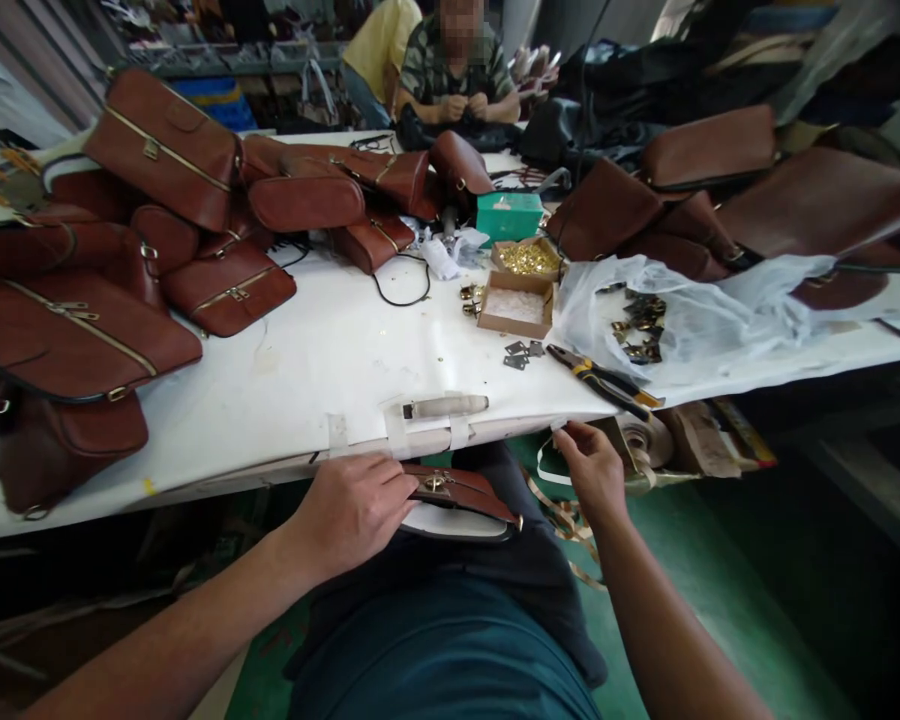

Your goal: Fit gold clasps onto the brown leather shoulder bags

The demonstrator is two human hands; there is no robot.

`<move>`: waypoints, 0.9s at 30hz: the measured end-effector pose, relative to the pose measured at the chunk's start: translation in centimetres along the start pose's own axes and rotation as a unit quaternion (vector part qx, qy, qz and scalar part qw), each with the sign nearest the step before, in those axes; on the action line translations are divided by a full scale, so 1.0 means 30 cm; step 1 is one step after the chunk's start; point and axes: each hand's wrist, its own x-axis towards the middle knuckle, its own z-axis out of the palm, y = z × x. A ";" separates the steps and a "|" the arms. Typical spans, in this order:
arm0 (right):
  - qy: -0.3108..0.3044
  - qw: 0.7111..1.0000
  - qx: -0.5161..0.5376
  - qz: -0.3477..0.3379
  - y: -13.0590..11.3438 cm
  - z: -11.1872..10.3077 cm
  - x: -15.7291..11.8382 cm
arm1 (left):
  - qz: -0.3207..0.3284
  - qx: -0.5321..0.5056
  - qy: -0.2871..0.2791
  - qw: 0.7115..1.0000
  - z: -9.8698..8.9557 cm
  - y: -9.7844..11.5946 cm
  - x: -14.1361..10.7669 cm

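My left hand (364,505) is closed on the left end of a small brown leather bag (476,492) on my lap. A gold-coloured turn lock (436,482) sits on the bag's brown face, and its pale inside shows toward me. At the table's front edge, my right hand (594,468) pinches the end of a thin white strip of tape (544,466), which hangs down in a loop. A roll of tape (643,440) lies just right of that hand, below the tabletop. Pliers (600,380) with black and yellow handles lie above it on the table.
Brown leather bags (225,285) are heaped at the left, and more bags (817,200) at the right. Small boxes (517,305) hold metal fittings and clear pieces. A plastic bag (690,310) contains dark fittings. A taped pen-like tool (450,405) lies near the edge. A person (457,70) sits opposite.
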 end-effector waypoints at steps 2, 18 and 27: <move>0.015 0.999 0.033 0.006 -0.013 0.014 0.012 | 0.006 -0.004 0.006 1.000 0.004 0.015 -0.019; -0.089 0.969 0.201 0.110 0.076 0.011 0.044 | 0.015 -0.048 0.056 0.997 0.054 0.078 -0.092; -0.087 0.952 0.240 0.168 0.066 0.007 0.045 | -0.010 -0.086 0.056 0.995 0.066 0.084 -0.095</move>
